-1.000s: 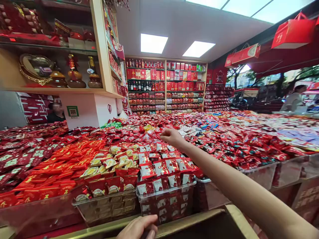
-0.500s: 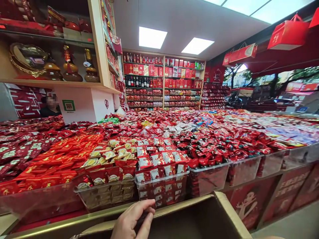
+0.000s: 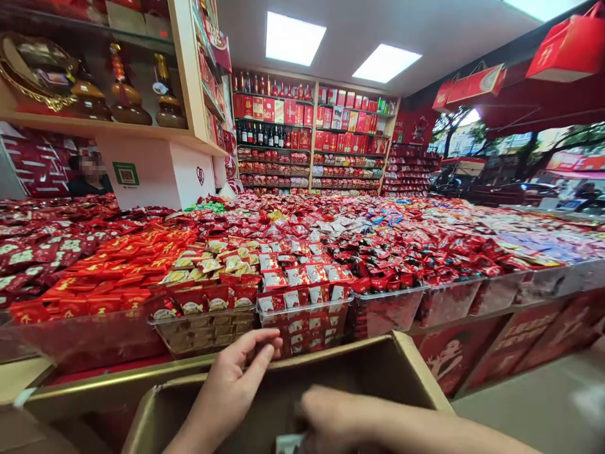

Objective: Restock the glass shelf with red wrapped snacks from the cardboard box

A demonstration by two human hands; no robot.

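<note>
My left hand is over the far rim of an open cardboard box. Its fingers curl toward the thumb in a pinch, and whatever lies between them is hidden. My right hand reaches into the box from the right, smeared by motion, with its fingers turned down out of sight. Just below it is a small pale and dark item, too blurred to name. Beyond the box, a clear plastic bin holds red-and-white wrapped packets, beside a bin of gold-and-red packets.
More bins of orange-red packets and dark red packets line the display. A wall cabinet overhangs the left side, above a white pillar. A person is at the far left. Shelves stand at the back.
The view has tilted down, showing more of the box. My right hand has come into view inside it. My left hand stays near the far rim, with more of its forearm visible.
</note>
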